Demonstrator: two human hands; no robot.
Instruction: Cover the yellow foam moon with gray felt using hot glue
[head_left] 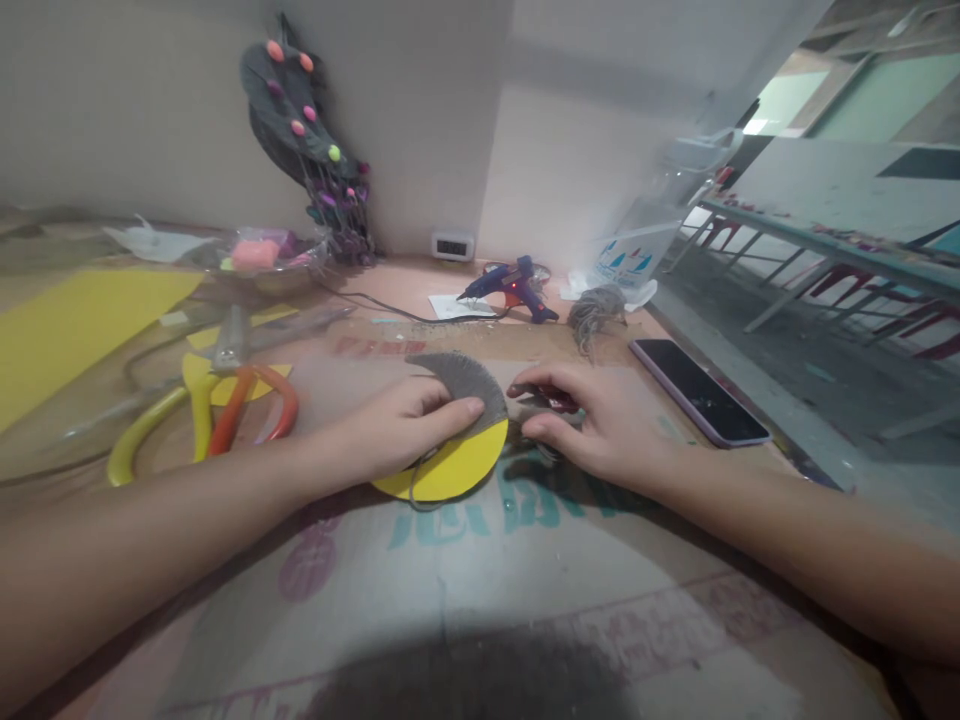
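Note:
A yellow crescent-shaped card (459, 468) is partly wrapped in grey yarn (471, 378) along its upper part. My left hand (409, 425) is closed on it, thumb lying across the wrapped front. A loose strand of the yarn loops over the card's lower edge. Just right of the card, my right hand (581, 415) has its fingers curled round what looks like a bundle of the same grey yarn (531, 408), partly hidden and blurred. Both hands are low over the cardboard.
Scissors with yellow handles (196, 400) and an orange-handled pair (247, 405) lie left. Behind are a blue glue gun (517, 285), a yarn bundle (596, 312) and a small digital clock (453, 246). A decorated grey crescent (289, 120) leans on the wall; a phone (697, 392) lies right.

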